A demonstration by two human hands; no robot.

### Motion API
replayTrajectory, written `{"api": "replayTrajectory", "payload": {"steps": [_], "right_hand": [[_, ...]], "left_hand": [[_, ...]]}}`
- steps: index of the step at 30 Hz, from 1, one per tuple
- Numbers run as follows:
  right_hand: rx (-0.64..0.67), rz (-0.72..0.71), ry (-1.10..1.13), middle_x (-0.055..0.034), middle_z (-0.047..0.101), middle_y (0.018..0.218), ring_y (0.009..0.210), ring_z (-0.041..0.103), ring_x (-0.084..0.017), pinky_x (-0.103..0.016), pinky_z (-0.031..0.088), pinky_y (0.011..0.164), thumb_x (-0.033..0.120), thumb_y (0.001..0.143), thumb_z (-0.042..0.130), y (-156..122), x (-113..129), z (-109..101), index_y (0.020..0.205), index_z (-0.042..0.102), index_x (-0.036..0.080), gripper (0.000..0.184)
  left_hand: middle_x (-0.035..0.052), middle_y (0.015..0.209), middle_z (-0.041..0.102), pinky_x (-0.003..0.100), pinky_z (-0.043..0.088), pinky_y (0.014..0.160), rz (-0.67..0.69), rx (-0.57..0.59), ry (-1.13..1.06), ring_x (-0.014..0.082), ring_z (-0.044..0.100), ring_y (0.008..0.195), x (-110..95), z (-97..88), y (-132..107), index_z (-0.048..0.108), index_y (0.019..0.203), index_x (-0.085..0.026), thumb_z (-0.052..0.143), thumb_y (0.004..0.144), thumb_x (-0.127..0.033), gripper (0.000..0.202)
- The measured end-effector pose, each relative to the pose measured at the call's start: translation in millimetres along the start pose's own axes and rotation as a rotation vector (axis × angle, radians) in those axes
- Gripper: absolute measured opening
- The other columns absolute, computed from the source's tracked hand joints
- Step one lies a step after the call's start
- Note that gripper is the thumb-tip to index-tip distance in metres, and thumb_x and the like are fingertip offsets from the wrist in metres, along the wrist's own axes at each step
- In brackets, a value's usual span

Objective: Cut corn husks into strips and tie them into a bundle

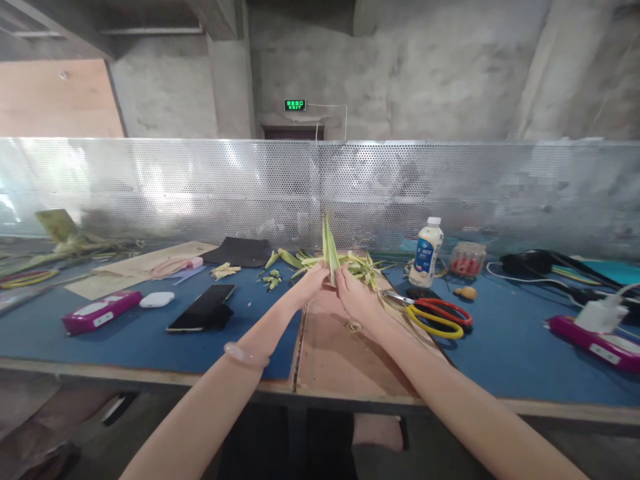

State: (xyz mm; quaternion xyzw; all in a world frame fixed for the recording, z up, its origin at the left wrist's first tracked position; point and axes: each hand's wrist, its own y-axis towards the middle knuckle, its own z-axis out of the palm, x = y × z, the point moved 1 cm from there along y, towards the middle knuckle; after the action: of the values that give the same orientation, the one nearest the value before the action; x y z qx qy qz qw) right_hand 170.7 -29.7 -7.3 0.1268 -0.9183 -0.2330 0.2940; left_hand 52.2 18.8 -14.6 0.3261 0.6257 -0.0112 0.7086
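Note:
Both my hands meet over a brown board (335,353) on the blue table (150,340). My left hand (311,281) and my right hand (354,293) are both closed on a small bundle of green leaf strips (329,250) that stands upright between them, its tips pointing up. A pale bracelet (245,355) sits on my left wrist. More cut leaf strips (360,265) lie in a heap just behind my hands.
Red and yellow scissors (435,313) lie right of my right hand, with a white bottle (427,253) and a small jar (467,260) behind. A black phone (203,308), white case (157,300) and pink box (100,311) lie left. A perforated metal screen (450,193) backs the table.

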Motion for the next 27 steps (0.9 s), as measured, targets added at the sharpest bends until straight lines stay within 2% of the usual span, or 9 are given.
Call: {"api": "replayTrajectory", "payload": {"steps": [4, 7, 10, 12, 15, 18, 20, 22, 27], "right_hand": [[-0.015, 0.013, 0.04, -0.0118, 0.064, 0.103, 0.09, 0.061, -0.019, -0.026, 0.042, 0.076, 0.031, 0.097, 0.023, 2, -3, 2, 0.115, 0.052, 0.015, 0.038], [-0.04, 0.002, 0.056, -0.0096, 0.064, 0.092, 0.083, 0.06, -0.018, -0.026, 0.041, 0.074, 0.032, 0.097, 0.021, 6, -10, 6, 0.102, 0.055, 0.015, 0.039], [-0.06, -0.012, 0.059, -0.008, 0.063, 0.083, 0.077, 0.059, -0.017, -0.025, 0.041, 0.069, 0.033, 0.097, 0.022, 10, -18, 11, 0.094, 0.054, 0.016, 0.037], [-0.067, -0.02, 0.058, -0.0066, 0.061, 0.08, 0.072, 0.057, -0.016, -0.025, 0.04, 0.066, 0.033, 0.097, 0.021, 12, -22, 14, 0.091, 0.053, 0.016, 0.036], [-0.07, -0.038, 0.05, -0.0045, 0.06, 0.076, 0.069, 0.056, -0.015, -0.024, 0.039, 0.063, 0.036, 0.097, 0.02, 14, -26, 19, 0.088, 0.051, 0.017, 0.038], [-0.05, -0.076, 0.019, -0.0031, 0.06, 0.076, 0.069, 0.057, -0.015, -0.023, 0.039, 0.063, 0.039, 0.097, 0.02, 20, -28, 19, 0.091, 0.053, 0.017, 0.04], [-0.031, -0.091, -0.027, -0.0042, 0.062, 0.079, 0.073, 0.058, -0.015, -0.023, 0.039, 0.065, 0.037, 0.097, 0.02, 25, -31, 11, 0.093, 0.056, 0.017, 0.041], [-0.007, -0.088, -0.093, -0.0065, 0.064, 0.083, 0.075, 0.058, -0.015, -0.024, 0.038, 0.066, 0.033, 0.097, 0.021, 31, -38, -7, 0.091, 0.058, 0.016, 0.041], [0.142, 0.02, -0.308, -0.0077, 0.066, 0.082, 0.071, 0.059, -0.016, -0.024, 0.037, 0.062, 0.029, 0.087, 0.046, 29, -83, -77, 0.085, 0.061, 0.015, 0.021]], "left_hand": [[0.0103, 0.103, 0.063, 0.032, 0.052, 0.071, 0.016, -0.05, 0.037, 0.0189, 0.062, 0.084, 3, -2.5, 1, 0.053, 0.112, -0.012, 0.044, 0.089, -0.028, 0.029], [0.0108, 0.109, 0.06, 0.03, 0.052, 0.067, 0.064, -0.139, 0.094, 0.0169, 0.061, 0.084, 3, -4.5, 1, 0.031, 0.132, -0.018, 0.045, 0.089, -0.034, 0.047], [0.0075, 0.109, 0.058, 0.027, 0.052, 0.067, 0.126, -0.164, 0.167, 0.0142, 0.061, 0.082, 0, -3.7, -1, 0.009, 0.139, -0.026, 0.058, 0.082, -0.03, 0.076], [0.005, 0.104, 0.058, 0.025, 0.051, 0.065, 0.15, -0.144, 0.216, 0.0127, 0.061, 0.076, -4, -2.4, -3, 0.016, 0.138, -0.027, 0.062, 0.078, -0.024, 0.077], [0.0032, 0.097, 0.059, 0.022, 0.048, 0.061, 0.159, -0.118, 0.286, 0.0099, 0.057, 0.067, -7, -1.5, -3, 0.046, 0.12, -0.021, 0.061, 0.075, -0.017, 0.047], [0.0018, 0.091, 0.06, 0.021, 0.046, 0.059, 0.161, -0.142, 0.337, 0.0082, 0.054, 0.061, -8, -3.3, -2, 0.057, 0.098, -0.017, 0.06, 0.073, -0.012, 0.026], [0.0001, 0.085, 0.059, 0.021, 0.045, 0.058, 0.164, -0.181, 0.351, 0.0084, 0.054, 0.061, -7, -5.9, -1, 0.056, 0.096, -0.017, 0.059, 0.073, -0.011, 0.024], [-0.0018, 0.078, 0.057, 0.021, 0.045, 0.057, 0.165, -0.223, 0.358, 0.0087, 0.054, 0.06, -6, -9.4, 0, 0.053, 0.096, -0.017, 0.059, 0.074, -0.011, 0.024], [-0.0012, 0.077, 0.056, 0.024, 0.047, 0.055, 0.142, -0.271, 0.376, 0.0093, 0.054, 0.06, 1, -17.8, 4, 0.054, 0.099, -0.013, 0.058, 0.084, -0.02, 0.017]]}}
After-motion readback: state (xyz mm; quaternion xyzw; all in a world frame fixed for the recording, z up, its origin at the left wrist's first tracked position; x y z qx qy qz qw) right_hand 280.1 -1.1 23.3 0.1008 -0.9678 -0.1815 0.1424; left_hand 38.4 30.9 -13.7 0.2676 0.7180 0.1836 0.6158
